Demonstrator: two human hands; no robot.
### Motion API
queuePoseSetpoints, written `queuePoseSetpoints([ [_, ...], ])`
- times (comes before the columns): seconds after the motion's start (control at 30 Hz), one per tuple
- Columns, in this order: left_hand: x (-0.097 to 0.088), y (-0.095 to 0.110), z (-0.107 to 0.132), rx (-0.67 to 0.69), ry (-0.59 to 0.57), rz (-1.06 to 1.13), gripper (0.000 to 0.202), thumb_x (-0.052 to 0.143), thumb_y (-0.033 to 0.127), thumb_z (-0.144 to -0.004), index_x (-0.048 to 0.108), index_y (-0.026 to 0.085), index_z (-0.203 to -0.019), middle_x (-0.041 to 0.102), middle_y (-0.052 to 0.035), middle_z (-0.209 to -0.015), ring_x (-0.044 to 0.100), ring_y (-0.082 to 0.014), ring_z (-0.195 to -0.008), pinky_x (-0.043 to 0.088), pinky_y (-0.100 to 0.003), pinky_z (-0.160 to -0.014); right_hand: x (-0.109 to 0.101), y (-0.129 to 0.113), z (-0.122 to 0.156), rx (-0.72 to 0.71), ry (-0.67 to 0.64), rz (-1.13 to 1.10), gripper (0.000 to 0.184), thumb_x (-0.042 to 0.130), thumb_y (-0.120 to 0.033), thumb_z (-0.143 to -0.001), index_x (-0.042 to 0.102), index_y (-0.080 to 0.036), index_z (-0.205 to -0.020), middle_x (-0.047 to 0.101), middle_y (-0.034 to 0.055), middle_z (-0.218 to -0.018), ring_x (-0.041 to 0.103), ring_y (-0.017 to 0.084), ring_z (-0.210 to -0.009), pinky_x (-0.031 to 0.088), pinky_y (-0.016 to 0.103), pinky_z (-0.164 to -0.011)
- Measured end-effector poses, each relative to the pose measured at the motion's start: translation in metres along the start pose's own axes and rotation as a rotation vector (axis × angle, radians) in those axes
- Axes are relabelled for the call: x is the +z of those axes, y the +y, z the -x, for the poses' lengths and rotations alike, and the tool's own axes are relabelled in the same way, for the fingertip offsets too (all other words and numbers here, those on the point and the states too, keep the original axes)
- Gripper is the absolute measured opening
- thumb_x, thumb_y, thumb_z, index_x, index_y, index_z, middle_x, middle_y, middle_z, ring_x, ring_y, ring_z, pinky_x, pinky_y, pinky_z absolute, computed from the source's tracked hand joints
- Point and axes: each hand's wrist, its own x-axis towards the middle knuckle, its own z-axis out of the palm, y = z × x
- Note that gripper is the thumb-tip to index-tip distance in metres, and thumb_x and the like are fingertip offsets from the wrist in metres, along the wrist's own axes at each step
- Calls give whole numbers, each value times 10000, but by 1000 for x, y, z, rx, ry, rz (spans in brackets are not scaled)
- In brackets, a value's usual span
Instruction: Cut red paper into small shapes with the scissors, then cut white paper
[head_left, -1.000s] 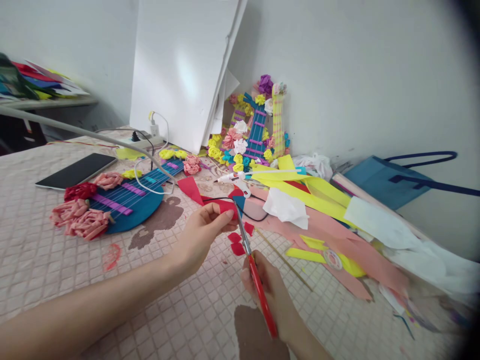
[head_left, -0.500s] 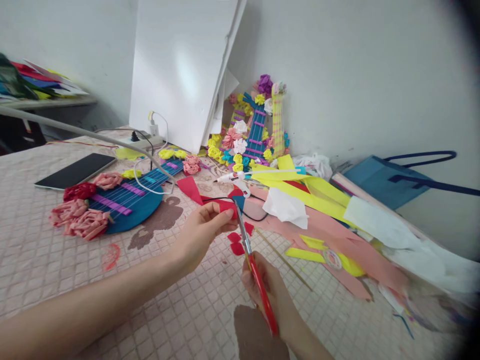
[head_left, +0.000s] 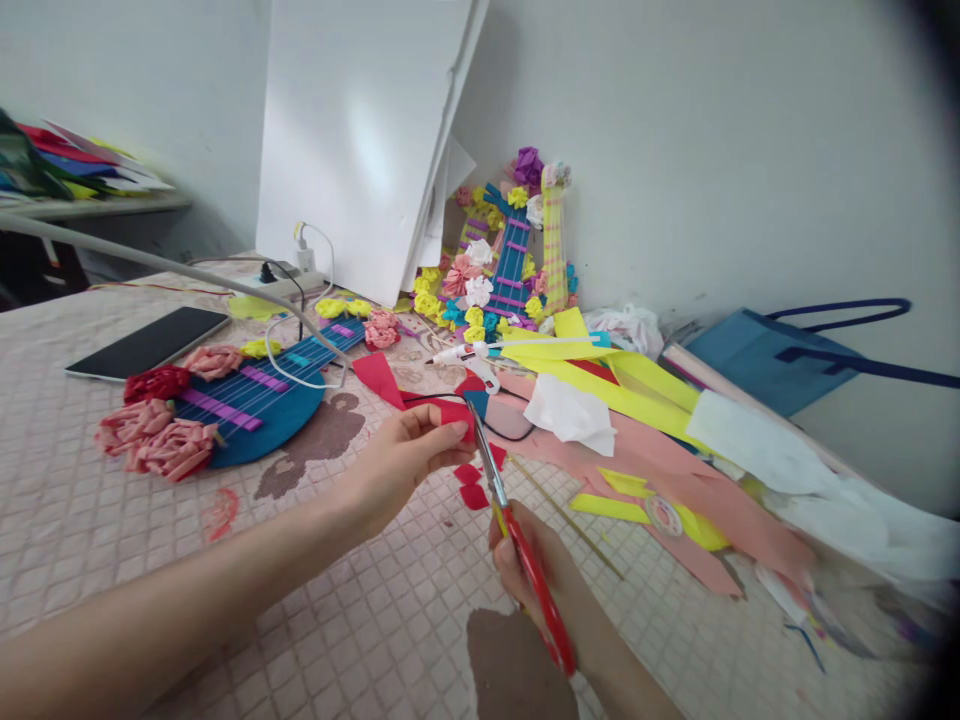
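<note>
My left hand (head_left: 409,455) pinches a strip of red crepe paper (head_left: 381,380), which trails off to the left behind the fingers. In my right hand (head_left: 529,560) are red-handled scissors (head_left: 534,580), their blades pointing up and away to the edge of the strip beside my left fingertips. Whether the blades are cutting into the paper I cannot tell. Small red petal-shaped pieces (head_left: 473,497) lie on the table just under the blades. Behind my hands rests a white glue gun (head_left: 465,354).
At left lies a blue paper guitar (head_left: 277,410) with paper flowers, near a black phone or tablet (head_left: 148,342). Decorated guitars (head_left: 511,250) lean at the back. Yellow strips (head_left: 637,385), pink paper (head_left: 675,470) and a wooden stick (head_left: 566,518) spread rightward. A white cable (head_left: 285,372) crosses the blue guitar.
My right hand and the scissor handles have shifted slightly right and down, with the handles looking a little wider apart. My left hand and the red strip have stayed nearly in place.
</note>
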Motion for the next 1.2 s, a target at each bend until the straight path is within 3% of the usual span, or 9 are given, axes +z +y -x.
queuePoseSetpoints([
  [0.2,-4,-8,1,-47,-71,-144,233,758,263,-723,551,159,-695,667,5,-716,645,-133,-720,500,-309,-793,-1,17,-2,-47,37,-198,405,487,-610,-827,467,-210,-771,371,-74,-527,331,88,-431,259,222,-410],
  [0.3,-2,-16,5,-140,-150,-306,211,740,297,-731,592,148,-711,654,-5,-711,615,-132,-702,482,-294,-738,-3,11,-2,-24,156,-252,331,627,-498,-777,473,-205,-767,440,-58,-584,383,87,-475,320,219,-449],
  [0.43,4,-23,10,-198,-131,-406,207,738,296,-709,590,152,-704,631,6,-686,576,-119,-668,443,-258,-659,-3,7,-2,2,302,-279,259,698,-367,-718,517,-208,-813,537,-24,-697,454,106,-536,389,235,-487],
  [0.73,3,-28,11,-231,-258,-471,206,709,317,-740,591,149,-720,627,-5,-727,564,-135,-725,426,-267,-688,0,0,-3,34,366,-233,176,660,-251,-687,515,-204,-777,526,-37,-665,466,109,-533,394,234,-482],
  [0.93,4,-29,12,-259,-273,-477,227,708,346,-746,592,152,-731,636,-17,-761,562,-139,-743,431,-263,-691,0,-1,-2,61,332,-275,182,651,-265,-685,498,-208,-768,494,-57,-626,429,99,-505,366,227,-466],
  [1.03,3,-27,10,-266,-266,-421,199,646,355,-800,615,162,-839,642,-31,-846,582,-158,-813,453,-288,-749,0,7,-2,66,299,-384,184,656,-262,-693,502,-209,-778,490,-64,-624,437,92,-490,368,225,-456],
  [1.13,0,-22,8,-224,-309,-354,189,575,230,-819,624,194,-998,625,-39,-949,585,-172,-880,462,-303,-780,0,13,-5,103,226,-593,212,658,-263,-688,480,-220,-793,473,-88,-559,420,80,-414,343,216,-416],
  [1.2,-1,-16,7,-158,-424,-378,277,577,139,-786,625,213,-1048,614,-43,-1010,574,-173,-915,458,-294,-793,0,14,-6,108,145,-722,235,660,-265,-676,465,-226,-800,458,-103,-504,396,77,-365,321,213,-394],
])
